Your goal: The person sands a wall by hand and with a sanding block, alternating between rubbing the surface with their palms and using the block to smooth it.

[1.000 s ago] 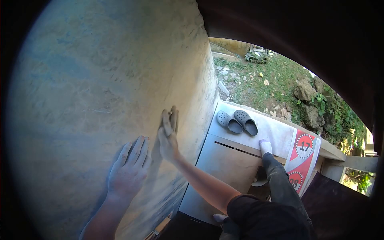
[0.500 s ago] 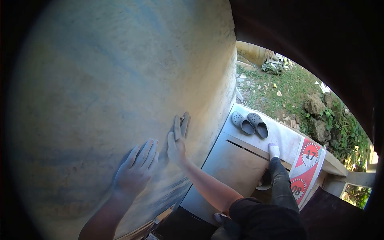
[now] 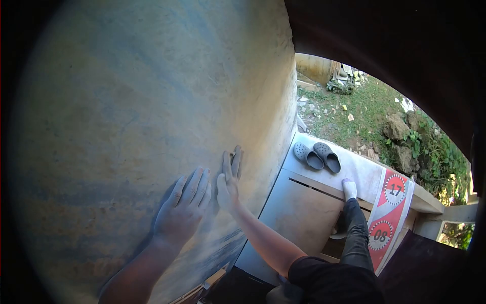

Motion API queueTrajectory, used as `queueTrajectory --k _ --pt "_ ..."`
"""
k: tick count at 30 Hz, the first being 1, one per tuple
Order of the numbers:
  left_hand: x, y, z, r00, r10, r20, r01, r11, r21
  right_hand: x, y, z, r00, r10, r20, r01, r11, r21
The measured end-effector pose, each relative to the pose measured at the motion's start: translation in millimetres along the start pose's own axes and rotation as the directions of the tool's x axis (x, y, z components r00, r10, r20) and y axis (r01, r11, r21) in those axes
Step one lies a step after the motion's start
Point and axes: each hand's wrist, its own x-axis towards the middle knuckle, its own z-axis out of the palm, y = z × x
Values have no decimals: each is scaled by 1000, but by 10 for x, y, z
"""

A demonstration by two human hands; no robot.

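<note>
A large, smooth wall [image 3: 126, 101], mottled beige and grey-blue, fills the left of the view. My left hand [image 3: 180, 215] lies on it with the fingers stretched out and pointing up. To its right, my right hand [image 3: 230, 181] rests on the same surface, its fingers long and slightly parted. Both hands look pale with dust, and I see no tool in either one. The palms face the wall and are hidden.
Grey clogs [image 3: 318, 157] stand on a white ledge [image 3: 354, 167] beside the wall. A foot in a white sock [image 3: 349, 189] is on that ledge, near a red-and-white numbered banner [image 3: 387, 213]. A flat panel [image 3: 298, 213] lies below. Grass and rocks [image 3: 397, 126] are outside.
My left hand has slid a little up and to the right, closer to my right hand. My right hand has shifted slightly right and down.
</note>
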Motion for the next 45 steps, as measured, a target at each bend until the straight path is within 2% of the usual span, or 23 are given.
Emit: queueTrajectory --k 3,5,7,10,12,14,15,17,19,21,23,24,26,28,29,31,32,34,36,38,41,44,45 --pt "-51 -20 2 1000 -4 9 5 998 -64 -448 401 92 997 -73 13 73 996 57" --pt "-51 -11 -5 1000 -6 21 7 999 -44 -279 824 144 950 290 -118 -211 872 442" --pt "-11 -13 6 1000 -4 16 4 1000 -22 97 1591 74 821 551 -150 -391 734 556" --pt "33 43 14 1000 -10 -3 10 999 -32 511 1157 -91 792 583 -181 -468 770 434" --pt "23 61 21 1000 -27 10 28 999 -41 357 454 -8 917 376 -129 -316 886 340" --pt "-15 83 52 1000 -8 8 9 997 -79 -115 52 168 986 165 -33 -148 941 304" --pt "-29 85 42 1000 -9 18 10 997 -72 -322 60 162 985 168 -29 -150 937 315" --pt "-45 72 17 999 22 33 -19 996 -84 -576 253 134 997 14 80 -26 988 153" --pt "-47 55 7 998 40 44 -37 997 -65 -509 760 255 975 188 -115 -118 887 447" --pt "-38 68 25 997 54 53 -51 997 -50 -138 1073 78 906 383 -182 -296 878 375" --pt "-2 61 46 998 55 33 -54 998 -35 269 1511 -9 810 554 -195 -456 803 384" --pt "2 82 56 998 58 32 -57 998 -28 348 1383 -3 809 553 -198 -453 802 390" --pt "33 122 88 1000 -2 16 4 991 -134 552 783 -70 853 493 -169 -448 859 248" --pt "48 131 99 1000 -1 5 1 991 -132 266 296 11 942 326 -75 -311 937 161" --pt "37 134 94 1000 7 -3 -7 992 -123 10 188 33 941 332 -69 -318 935 158" --pt "35 133 84 1000 2 0 -2 989 -147 -362 61 67 991 113 76 -113 994 -8" --pt "40 128 87 1000 -2 -3 2 986 -166 -347 149 60 991 116 70 -115 993 -7" --pt "47 114 78 1000 8 5 -7 990 -144 -274 597 3 964 265 20 -264 948 175" --pt "47 126 64 1000 17 15 -15 992 -128 35 1027 -101 919 394 -26 -388 912 130" --pt "35 125 54 1000 7 13 -5 990 -144 370 1192 -252 869 493 -39 -472 850 236" --pt "23 137 89 1000 -13 7 14 985 -172 545 1000 -170 856 507 -99 -464 839 285" --pt "32 125 49 1000 0 29 4 988 -154 131 262 -54 966 254 41 -257 959 116" --pt "25 137 45 999 3 36 3 988 -157 -53 239 -50 964 260 45 -264 957 117"
